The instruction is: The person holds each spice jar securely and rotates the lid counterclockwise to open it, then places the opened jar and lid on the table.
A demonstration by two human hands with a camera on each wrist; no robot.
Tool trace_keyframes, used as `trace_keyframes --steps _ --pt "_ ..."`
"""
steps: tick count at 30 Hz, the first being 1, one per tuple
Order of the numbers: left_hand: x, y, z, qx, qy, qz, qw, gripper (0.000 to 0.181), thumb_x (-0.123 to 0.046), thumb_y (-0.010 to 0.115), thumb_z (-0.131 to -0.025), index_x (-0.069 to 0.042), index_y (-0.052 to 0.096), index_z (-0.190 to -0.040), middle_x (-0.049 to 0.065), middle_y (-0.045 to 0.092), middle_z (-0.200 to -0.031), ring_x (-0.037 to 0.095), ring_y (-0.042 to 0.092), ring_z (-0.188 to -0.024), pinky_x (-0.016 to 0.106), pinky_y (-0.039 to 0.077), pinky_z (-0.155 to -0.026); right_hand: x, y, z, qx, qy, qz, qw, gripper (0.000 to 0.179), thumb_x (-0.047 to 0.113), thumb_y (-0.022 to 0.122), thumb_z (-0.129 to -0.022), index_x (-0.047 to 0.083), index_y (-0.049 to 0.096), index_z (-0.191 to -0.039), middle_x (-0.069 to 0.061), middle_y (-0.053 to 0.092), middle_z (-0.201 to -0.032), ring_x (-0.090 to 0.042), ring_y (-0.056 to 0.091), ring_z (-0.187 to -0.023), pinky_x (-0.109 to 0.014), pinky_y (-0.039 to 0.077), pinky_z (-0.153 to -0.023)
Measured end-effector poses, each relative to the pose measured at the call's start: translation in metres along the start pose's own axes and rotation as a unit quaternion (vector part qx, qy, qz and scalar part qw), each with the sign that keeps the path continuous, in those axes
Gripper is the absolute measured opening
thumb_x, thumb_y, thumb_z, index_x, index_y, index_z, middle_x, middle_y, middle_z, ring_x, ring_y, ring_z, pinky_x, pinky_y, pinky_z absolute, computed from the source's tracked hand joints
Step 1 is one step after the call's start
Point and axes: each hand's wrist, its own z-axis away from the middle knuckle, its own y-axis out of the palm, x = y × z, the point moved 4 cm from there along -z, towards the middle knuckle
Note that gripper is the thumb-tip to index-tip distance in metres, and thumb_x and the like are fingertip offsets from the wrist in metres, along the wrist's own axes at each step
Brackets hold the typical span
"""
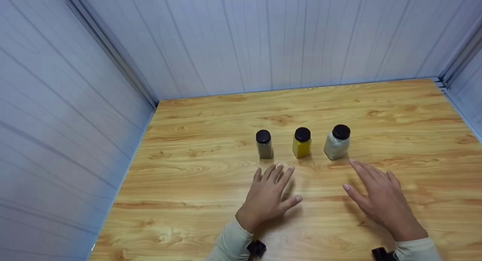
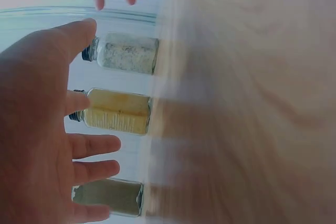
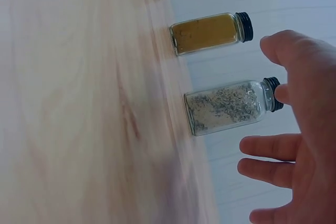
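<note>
- At left, the grey-brown-filled glass jar (image 1: 265, 151) stands upright on the surface (image 1: 180, 200), just beyond your left grip (image 1: 263, 200), its fingers apart and holding nothing.
- Next, the yellow-filled glass jar (image 1: 301, 150) stands upright, nearer your left grip than your right.
- At right, the speckled white-filled glass jar (image 1: 336, 147) stands upright, far and left of your right grip (image 1: 382, 197), its thumb and fingers apart, holding nothing.

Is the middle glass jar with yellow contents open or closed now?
Closed: in the head and right wrist views, a round black lid covers the mouth of the square-sided glass jar with yellow contents.
</note>
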Motion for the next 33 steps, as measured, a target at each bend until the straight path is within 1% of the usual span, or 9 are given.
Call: trace_keyframes --steps 3,7,10,13,19,23,27,31,33 --pt "-0.003 -0.001 -0.007 0.012 0.0 0.009 0.9999 0.079 -0.073 0.032 -0.096 -0.022 0.037 -0.156 0.009 0.048 -0.149 0.03 0.042 -0.138 0.057 0.035 -0.109 -0.001 -0.001 -0.004 0.005 -0.003 0.002 1.0 0.071 0.038 0.07 -0.094 0.02 0.039 -0.155 -0.024 0.057 -0.135 -0.05 0.056 -0.115 -0.077 0.028 -0.095" --pt "-0.008 -0.001 -0.013 0.019 0.009 0.029 0.9994 0.074 -0.069 0.034 -0.099 -0.02 0.039 -0.155 0.008 0.048 -0.149 0.029 0.041 -0.139 0.05 0.038 -0.109 0.0 0.0 -0.009 0.005 -0.007 0.0 1.0 0.074 0.035 0.071 -0.093 0.018 0.036 -0.157 -0.025 0.061 -0.128 -0.048 0.059 -0.111 -0.072 0.033 -0.095" --pt "-0.012 -0.001 -0.018 0.016 0.017 0.038 0.999 0.068 -0.063 0.039 -0.1 -0.019 0.043 -0.152 0.007 0.049 -0.148 0.028 0.042 -0.139 0.049 0.04 -0.107 0.0 -0.002 -0.014 -0.001 -0.005 -0.008 1.0 0.074 0.032 0.07 -0.094 0.014 0.036 -0.157 -0.023 0.063 -0.125 -0.047 0.06 -0.11 -0.069 0.036 -0.094" --pt "-0.016 -0.001 -0.022 0.009 0.019 0.047 0.9987 0.06 -0.057 0.046 -0.101 -0.019 0.051 -0.147 0.006 0.052 -0.145 0.026 0.046 -0.135 0.046 0.045 -0.103 0.0 -0.001 -0.019 -0.002 -0.002 -0.018 0.9998 0.071 0.031 0.069 -0.095 0.009 0.038 -0.154 -0.022 0.066 -0.121 -0.046 0.061 -0.108 -0.069 0.038 -0.09" --pt "-0.024 0.002 -0.036 -0.012 0.012 0.088 0.9959 0.048 -0.049 0.051 -0.102 -0.019 0.06 -0.139 0.002 0.06 -0.136 0.018 0.055 -0.125 0.037 0.05 -0.095 -0.001 0.005 -0.027 0.004 0.005 -0.032 0.9994 0.063 0.03 0.067 -0.096 0.002 0.045 -0.148 -0.02 0.069 -0.113 -0.04 0.065 -0.101 -0.067 0.041 -0.088" --pt "-0.032 0.004 -0.05 -0.047 0.007 0.112 0.9926 0.043 -0.045 0.056 -0.1 -0.019 0.065 -0.133 -0.001 0.064 -0.128 0.015 0.06 -0.117 0.032 0.053 -0.089 -0.004 0.006 -0.032 0.012 0.018 -0.039 0.999 0.058 0.029 0.066 -0.097 0.002 0.048 -0.145 -0.018 0.07 -0.109 -0.038 0.067 -0.095 -0.066 0.042 -0.087" --pt "-0.038 0.005 -0.058 -0.078 0.002 0.12 0.9897 0.038 -0.041 0.061 -0.098 -0.019 0.068 -0.128 -0.002 0.066 -0.121 0.015 0.063 -0.109 0.03 0.054 -0.082 -0.006 0.005 -0.035 0.022 0.027 -0.045 0.9984 0.052 0.028 0.064 -0.098 0.001 0.053 -0.141 -0.018 0.071 -0.107 -0.038 0.068 -0.093 -0.064 0.045 -0.084" --pt "-0.042 0.008 -0.064 -0.085 -0.006 0.121 0.989 0.035 -0.04 0.062 -0.098 -0.019 0.07 -0.125 -0.003 0.068 -0.117 0.013 0.064 -0.103 0.027 0.054 -0.077 -0.01 0.003 -0.037 0.022 0.029 -0.051 0.998 0.045 0.026 0.063 -0.099 0.0 0.058 -0.136 -0.017 0.071 -0.104 -0.036 0.069 -0.09 -0.061 0.05 -0.079" --pt "-0.044 0.01 -0.068 -0.086 -0.014 0.12 0.989 0.034 -0.04 0.061 -0.098 -0.02 0.07 -0.124 -0.004 0.068 -0.117 0.011 0.064 -0.104 0.026 0.054 -0.077 -0.012 0.0 -0.039 0.026 0.035 -0.054 0.9976 0.043 0.026 0.062 -0.1 0.001 0.059 -0.135 -0.016 0.071 -0.104 -0.036 0.069 -0.092 -0.06 0.051 -0.078"
